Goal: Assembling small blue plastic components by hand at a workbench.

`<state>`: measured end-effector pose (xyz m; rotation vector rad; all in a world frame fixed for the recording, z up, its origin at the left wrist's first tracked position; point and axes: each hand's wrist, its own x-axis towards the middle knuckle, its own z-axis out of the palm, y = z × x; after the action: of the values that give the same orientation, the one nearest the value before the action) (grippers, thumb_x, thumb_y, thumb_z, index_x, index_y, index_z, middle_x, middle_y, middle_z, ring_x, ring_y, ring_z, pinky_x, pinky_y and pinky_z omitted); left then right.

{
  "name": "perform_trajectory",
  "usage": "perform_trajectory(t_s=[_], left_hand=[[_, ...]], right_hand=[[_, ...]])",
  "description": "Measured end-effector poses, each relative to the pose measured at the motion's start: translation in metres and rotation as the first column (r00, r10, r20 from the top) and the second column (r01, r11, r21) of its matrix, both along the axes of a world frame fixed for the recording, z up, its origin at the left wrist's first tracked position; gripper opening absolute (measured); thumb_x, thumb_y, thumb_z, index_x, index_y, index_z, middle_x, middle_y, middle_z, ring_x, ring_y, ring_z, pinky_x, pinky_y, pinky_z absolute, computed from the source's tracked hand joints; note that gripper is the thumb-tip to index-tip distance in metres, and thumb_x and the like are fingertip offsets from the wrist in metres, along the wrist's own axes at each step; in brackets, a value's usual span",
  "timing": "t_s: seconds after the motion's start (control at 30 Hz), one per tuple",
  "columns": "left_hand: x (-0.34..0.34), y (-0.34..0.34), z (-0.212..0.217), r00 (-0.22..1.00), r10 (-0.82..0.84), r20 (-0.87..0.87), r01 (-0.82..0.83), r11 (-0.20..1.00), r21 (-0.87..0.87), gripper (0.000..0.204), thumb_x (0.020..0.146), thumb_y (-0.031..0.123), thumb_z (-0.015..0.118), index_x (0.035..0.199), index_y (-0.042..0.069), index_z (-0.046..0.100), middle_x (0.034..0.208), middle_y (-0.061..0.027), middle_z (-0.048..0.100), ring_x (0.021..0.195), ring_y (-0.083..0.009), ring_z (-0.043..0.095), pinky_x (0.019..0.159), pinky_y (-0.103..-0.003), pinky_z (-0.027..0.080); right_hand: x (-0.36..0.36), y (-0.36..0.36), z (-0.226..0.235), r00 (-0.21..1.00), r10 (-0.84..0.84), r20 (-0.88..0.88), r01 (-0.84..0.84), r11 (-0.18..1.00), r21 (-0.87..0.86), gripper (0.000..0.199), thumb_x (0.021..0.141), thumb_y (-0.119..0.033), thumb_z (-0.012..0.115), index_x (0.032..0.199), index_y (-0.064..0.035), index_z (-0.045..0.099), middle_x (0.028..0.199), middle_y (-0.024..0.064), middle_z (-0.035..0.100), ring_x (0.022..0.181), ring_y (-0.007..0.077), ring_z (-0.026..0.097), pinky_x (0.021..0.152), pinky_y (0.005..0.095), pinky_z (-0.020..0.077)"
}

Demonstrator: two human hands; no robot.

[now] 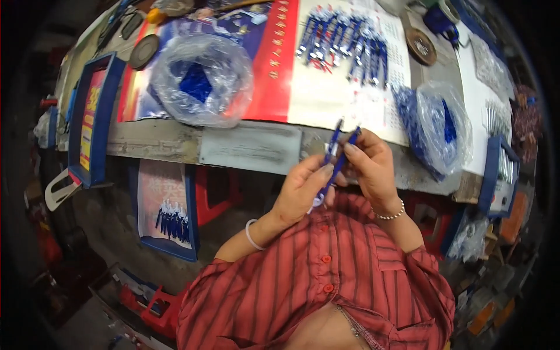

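Both hands are close together just in front of the table edge, in front of my striped red shirt. My left hand [302,189] is closed round a slim blue pen-shaped piece [333,144] with a silvery band, tilted up and away from me. Between the thumb and fingers of my right hand [374,166] is another slim blue piece [354,135], beside the first. Whether the two pieces touch lower down is hidden by my fingers. A pale purple-white rounded end [318,200] shows under my left hand. Several similar blue and silver pieces [344,44] lie in rows on the table.
A clear bag with blue parts [201,111] stands left on the printed sheet [280,58]; another plastic bag [452,125] slumps at the right edge. Blue-rimmed trays [96,119] stand at the left; a lower tray [189,251] holds similar pieces. A red stool [216,195] is below.
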<state>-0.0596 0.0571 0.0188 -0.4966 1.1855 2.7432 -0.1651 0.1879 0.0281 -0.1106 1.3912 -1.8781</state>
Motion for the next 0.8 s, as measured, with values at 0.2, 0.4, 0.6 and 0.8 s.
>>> perform_trajectory(t_s=[0.2, 0.4, 0.6, 0.8], left_hand=[[0.023, -0.039, -0.022, 0.978, -0.166, -0.123, 0.202, 0.895, 0.398, 0.039, 0.093, 0.036, 0.051, 0.101, -0.001, 0.057, 0.086, -0.0167, 0.063, 0.050, -0.0167, 0.058, 0.040, -0.022, 0.041], [0.060, -0.075, -0.020, 0.994, 0.108, 0.004, -0.105, 0.955, 0.277, 0.026, 0.093, 0.026, 0.053, 0.096, 0.000, 0.056, 0.083, -0.0121, 0.060, 0.050, -0.0154, 0.058, 0.044, -0.022, 0.044], [0.076, -0.085, -0.014, 0.985, 0.117, 0.124, -0.114, 0.993, -0.029, 0.018, 0.095, 0.020, 0.050, 0.092, 0.003, 0.055, 0.081, -0.0052, 0.060, 0.054, -0.0094, 0.057, 0.051, -0.021, 0.047], [0.081, -0.083, -0.022, 0.978, 0.128, 0.165, -0.113, 0.989, -0.098, 0.020, 0.095, 0.021, 0.050, 0.088, 0.004, 0.056, 0.072, 0.0002, 0.056, 0.055, -0.0062, 0.054, 0.052, -0.018, 0.044]], right_hand=[[-0.017, -0.042, 0.024, 0.896, 0.427, -0.121, -0.437, 0.895, -0.085, 0.020, 0.084, -0.013, 0.065, 0.099, -0.0005, 0.059, 0.092, 0.0082, 0.062, 0.076, 0.0111, 0.056, 0.068, 0.0234, 0.0464], [-0.064, -0.159, 0.040, 0.560, 0.444, -0.699, -0.393, 0.886, 0.248, 0.017, 0.086, -0.006, 0.060, 0.100, 0.0036, 0.061, 0.092, 0.0074, 0.065, 0.082, 0.0125, 0.060, 0.075, 0.0255, 0.0477], [-0.060, -0.278, -0.007, -0.142, 0.474, -0.869, -0.237, 0.836, 0.495, 0.013, 0.080, -0.005, 0.055, 0.092, -0.0015, 0.058, 0.091, 0.0168, 0.057, 0.076, 0.0327, 0.060, 0.066, 0.0397, 0.0490], [-0.048, -0.299, -0.020, -0.331, 0.604, -0.724, -0.052, 0.755, 0.654, 0.007, 0.076, -0.007, 0.053, 0.080, -0.0033, 0.058, 0.087, 0.0146, 0.056, 0.079, 0.0351, 0.060, 0.066, 0.0438, 0.0494]])
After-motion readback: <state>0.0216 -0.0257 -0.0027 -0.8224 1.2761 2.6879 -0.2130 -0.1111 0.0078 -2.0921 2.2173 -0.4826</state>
